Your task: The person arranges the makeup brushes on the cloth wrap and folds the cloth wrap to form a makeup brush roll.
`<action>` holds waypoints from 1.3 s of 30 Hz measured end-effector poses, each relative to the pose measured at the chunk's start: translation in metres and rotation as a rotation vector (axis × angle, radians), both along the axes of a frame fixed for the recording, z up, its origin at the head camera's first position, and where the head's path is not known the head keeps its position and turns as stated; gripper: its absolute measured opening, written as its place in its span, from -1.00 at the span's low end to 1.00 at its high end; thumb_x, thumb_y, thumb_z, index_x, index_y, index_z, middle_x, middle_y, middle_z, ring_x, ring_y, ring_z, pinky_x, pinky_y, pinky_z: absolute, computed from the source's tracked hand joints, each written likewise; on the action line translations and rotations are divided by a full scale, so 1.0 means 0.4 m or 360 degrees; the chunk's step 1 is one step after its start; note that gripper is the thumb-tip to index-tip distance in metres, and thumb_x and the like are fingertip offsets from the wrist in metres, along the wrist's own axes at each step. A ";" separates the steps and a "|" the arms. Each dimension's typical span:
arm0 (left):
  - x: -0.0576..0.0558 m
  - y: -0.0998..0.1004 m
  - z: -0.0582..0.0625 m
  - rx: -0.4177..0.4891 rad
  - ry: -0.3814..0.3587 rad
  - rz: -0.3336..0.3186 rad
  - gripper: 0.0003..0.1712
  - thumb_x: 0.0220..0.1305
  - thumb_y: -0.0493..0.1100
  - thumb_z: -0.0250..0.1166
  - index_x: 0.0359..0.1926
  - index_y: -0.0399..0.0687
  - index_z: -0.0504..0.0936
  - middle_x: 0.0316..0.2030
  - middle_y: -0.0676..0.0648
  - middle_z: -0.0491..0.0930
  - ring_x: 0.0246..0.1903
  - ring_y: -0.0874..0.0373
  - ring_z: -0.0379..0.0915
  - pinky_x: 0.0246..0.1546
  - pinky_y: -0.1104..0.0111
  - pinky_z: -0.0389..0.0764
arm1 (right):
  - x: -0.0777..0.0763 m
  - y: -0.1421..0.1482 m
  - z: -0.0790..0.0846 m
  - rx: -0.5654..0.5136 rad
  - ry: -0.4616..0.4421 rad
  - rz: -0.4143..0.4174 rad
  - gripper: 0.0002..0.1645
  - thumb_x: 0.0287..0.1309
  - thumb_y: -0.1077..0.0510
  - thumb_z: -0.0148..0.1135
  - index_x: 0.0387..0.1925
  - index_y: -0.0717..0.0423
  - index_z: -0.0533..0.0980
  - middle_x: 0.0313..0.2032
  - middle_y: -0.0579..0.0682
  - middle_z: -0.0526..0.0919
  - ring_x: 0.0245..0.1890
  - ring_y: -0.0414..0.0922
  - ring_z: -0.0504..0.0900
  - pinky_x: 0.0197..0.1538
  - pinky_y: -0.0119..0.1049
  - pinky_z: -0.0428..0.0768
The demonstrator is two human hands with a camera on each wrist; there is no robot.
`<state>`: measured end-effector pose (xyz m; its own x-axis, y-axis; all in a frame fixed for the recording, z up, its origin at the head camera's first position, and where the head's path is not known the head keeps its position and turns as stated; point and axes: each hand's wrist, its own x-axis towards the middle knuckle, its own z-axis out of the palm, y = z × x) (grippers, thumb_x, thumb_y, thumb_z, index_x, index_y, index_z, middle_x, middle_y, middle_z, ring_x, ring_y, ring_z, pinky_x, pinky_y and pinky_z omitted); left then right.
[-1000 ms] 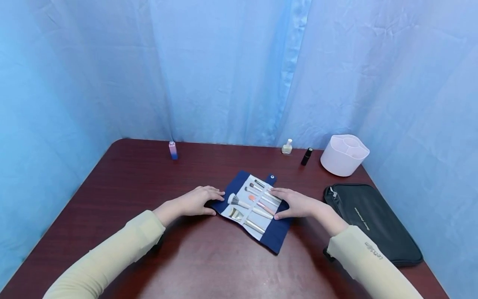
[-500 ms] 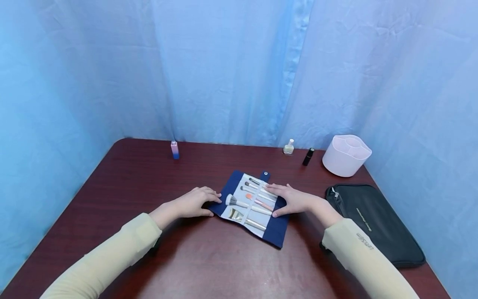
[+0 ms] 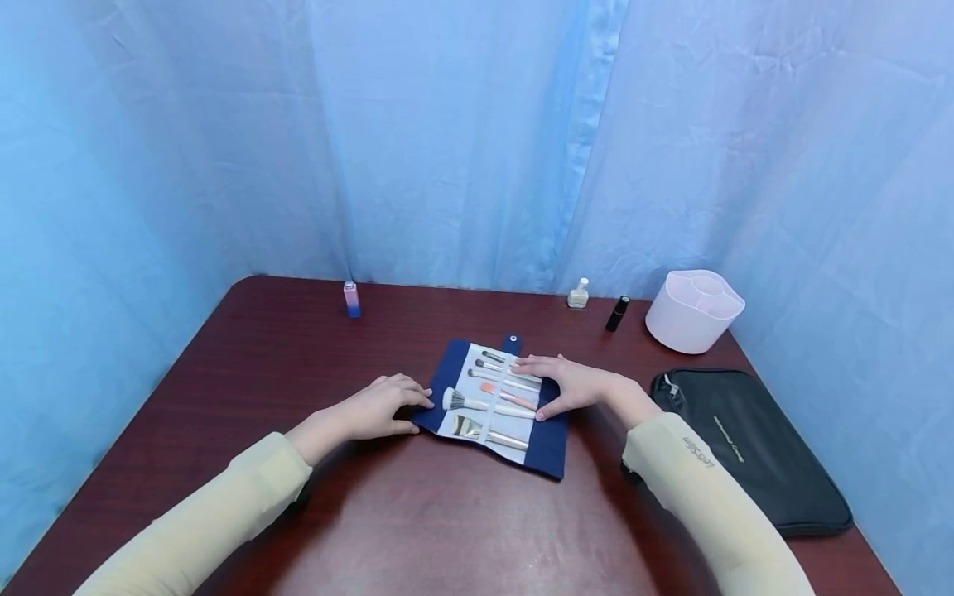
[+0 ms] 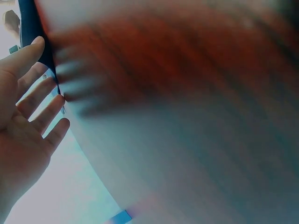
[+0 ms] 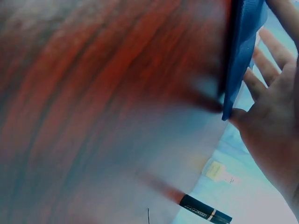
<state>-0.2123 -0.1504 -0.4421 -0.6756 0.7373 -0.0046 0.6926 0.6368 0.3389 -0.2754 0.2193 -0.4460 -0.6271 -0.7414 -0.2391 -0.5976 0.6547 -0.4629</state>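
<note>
A navy makeup brush roll lies unfolded on the dark red table, its snap tab pointing to the far side. Several makeup brushes sit side by side under a pale strap, among them a pink-tipped one and a broad flat one. My left hand touches the roll's left edge, its fingers extended and spread in the left wrist view. Across from it, my right hand rests on the right side, fingertips over the upper brush handles and thumb near the navy border.
Toward the back stand a pink-and-blue tube at left, a nail polish bottle and a black lipstick-like tube. A white divided organizer occupies the back right. In front of it lies a black zip case, close to my right forearm.
The brush roll has turned counterclockwise and slid a little left, with both hands following it. Its snap tab has swung toward the far left.
</note>
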 end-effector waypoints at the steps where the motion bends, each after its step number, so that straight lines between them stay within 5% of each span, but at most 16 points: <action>1: 0.002 -0.001 0.000 0.0003 0.0000 0.0003 -0.55 0.16 -0.04 0.36 0.09 -0.01 0.60 0.15 -0.06 0.51 0.18 0.01 0.32 0.12 0.02 0.34 | -0.003 -0.002 -0.001 -0.0009 0.0000 0.0011 0.02 0.01 -0.25 0.33 0.43 -0.12 0.11 0.45 -0.03 0.05 0.46 0.08 -0.09 0.33 0.33 -0.21; 25: 0.065 -0.014 -0.010 0.0045 0.0310 0.0061 -0.66 0.07 0.05 0.39 -0.15 0.04 0.68 -0.20 0.05 0.57 -0.07 0.10 0.41 -0.08 0.14 0.41 | -0.051 -0.089 0.012 0.0111 0.0105 0.0137 -0.03 0.03 -0.14 0.28 0.43 -0.05 0.11 0.45 0.03 0.05 0.46 0.13 -0.13 0.31 0.36 -0.22; 34: 0.051 -0.010 -0.003 0.0170 0.0347 0.0017 -0.89 0.14 -0.10 0.36 -0.31 0.00 0.71 -0.30 0.07 0.68 -0.06 0.03 0.53 -0.03 0.09 0.48 | 0.018 -0.051 0.041 -0.0062 0.0119 0.0080 -0.17 0.13 -0.16 0.25 0.39 -0.11 0.19 0.41 -0.03 0.15 0.41 -0.05 0.10 0.35 0.02 0.18; 39: 0.042 -0.004 0.000 0.0222 0.0316 0.0078 -0.95 0.21 -0.15 0.30 -0.34 0.00 0.62 -0.40 0.08 0.62 -0.28 0.17 0.56 -0.24 0.29 0.56 | 0.069 -0.032 0.055 -0.0156 0.0085 0.0128 -0.22 0.15 -0.26 0.19 0.33 -0.06 0.29 0.31 -0.10 0.32 0.33 -0.12 0.26 0.31 -0.05 0.28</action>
